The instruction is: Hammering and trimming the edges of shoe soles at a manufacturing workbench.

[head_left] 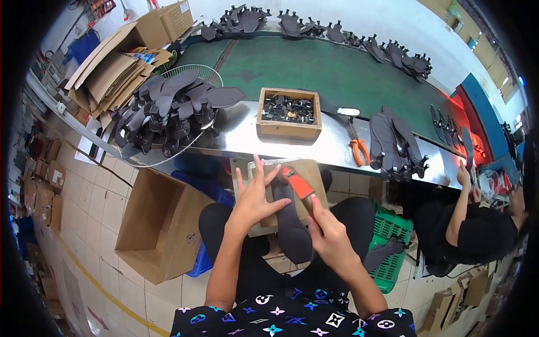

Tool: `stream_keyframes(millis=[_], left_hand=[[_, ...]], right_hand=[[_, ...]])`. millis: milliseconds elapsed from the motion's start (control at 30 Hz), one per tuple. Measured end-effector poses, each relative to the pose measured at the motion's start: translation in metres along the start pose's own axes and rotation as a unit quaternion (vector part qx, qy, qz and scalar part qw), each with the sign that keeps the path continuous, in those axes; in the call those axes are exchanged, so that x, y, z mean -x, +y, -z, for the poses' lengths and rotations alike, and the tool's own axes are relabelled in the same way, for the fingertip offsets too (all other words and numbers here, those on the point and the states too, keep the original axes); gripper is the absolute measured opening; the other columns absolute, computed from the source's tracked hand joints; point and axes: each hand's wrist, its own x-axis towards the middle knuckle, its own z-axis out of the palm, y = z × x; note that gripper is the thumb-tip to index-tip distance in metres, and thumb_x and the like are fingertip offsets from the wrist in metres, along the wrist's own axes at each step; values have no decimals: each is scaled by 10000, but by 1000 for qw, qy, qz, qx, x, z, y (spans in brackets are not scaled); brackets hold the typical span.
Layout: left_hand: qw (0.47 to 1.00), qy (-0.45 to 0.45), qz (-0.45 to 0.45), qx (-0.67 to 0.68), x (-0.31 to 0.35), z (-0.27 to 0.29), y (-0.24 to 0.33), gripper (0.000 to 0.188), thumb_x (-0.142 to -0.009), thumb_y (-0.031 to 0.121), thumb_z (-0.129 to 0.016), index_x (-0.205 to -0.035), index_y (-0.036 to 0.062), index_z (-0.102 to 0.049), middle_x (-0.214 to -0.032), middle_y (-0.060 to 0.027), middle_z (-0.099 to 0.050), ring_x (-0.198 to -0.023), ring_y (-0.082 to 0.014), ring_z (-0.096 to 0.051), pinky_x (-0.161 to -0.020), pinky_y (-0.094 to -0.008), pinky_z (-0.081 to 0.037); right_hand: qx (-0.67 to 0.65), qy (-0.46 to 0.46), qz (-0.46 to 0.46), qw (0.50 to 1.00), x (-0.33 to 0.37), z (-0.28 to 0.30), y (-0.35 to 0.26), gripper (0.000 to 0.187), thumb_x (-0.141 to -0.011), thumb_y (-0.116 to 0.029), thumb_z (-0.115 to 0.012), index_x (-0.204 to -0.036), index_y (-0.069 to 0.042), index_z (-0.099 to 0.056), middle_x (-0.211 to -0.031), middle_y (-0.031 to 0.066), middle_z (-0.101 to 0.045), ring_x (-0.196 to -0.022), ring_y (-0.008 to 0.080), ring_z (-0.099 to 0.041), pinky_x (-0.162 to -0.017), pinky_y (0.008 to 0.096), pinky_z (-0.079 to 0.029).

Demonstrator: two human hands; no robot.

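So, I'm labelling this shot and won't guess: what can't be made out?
In the head view:
Orange tool: handle mostly hidden by right hand.
Dark sole: partly covered by left hand.
Black pieces in wooden box: shapes too small.
Wire basket: bottom mostly hidden under heaped footwear parts.

On your left, you've got an open cardboard box [149, 224] on the tiled floor [104, 194], blue crate [202, 264] beside it, yellow floor line [92, 279] further out. Ahead of you: green conveyor belt [314, 67], orange-handled pliers [354, 142] on the metal surface [230, 126]. Your right: green crate [393, 224], co-worker in black [485, 241].
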Motion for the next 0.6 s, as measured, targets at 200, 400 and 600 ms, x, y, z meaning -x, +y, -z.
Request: stream_keyframes(millis=[200, 400, 600], left_hand=[[1000, -5, 7, 23, 0, 4, 5, 1169, -773, 532, -757, -1603, 54, -85, -1612, -123, -334, -1510, -274, -268, -1172, -641, 105], [999, 7, -18, -48, 10, -3, 11, 552, -852, 428, -708, -1335, 170, -638, -1459, -34, -557, -1455, -268, -382, -1205, -622, -7], [955, -47, -128, 264, 44, 20, 54, 210, -898, 174, -681, -1021, 6, -706, -992, -149, -670, -949, -323, -655, -828, -382, -520]], right_hand=[[69, 13, 50, 996, 4, 51, -35, 571, -909, 8, -643, -1445, 30, -448, -977, 190, -675, -783, 319, -687, -667, 373, -550], [20, 22, 27, 999, 4, 34, 3, 534, -913, 25, -622, -1426, 19, -473, -865, 188, -611, -720, 329, -636, -649, 407, -520], [115, 40, 47, 991, -11, 33, 21, 510, -896, -25, -674, -1391, -40, -554, -776, 127, -562, -647, 261, -598, -588, 344, -499]])
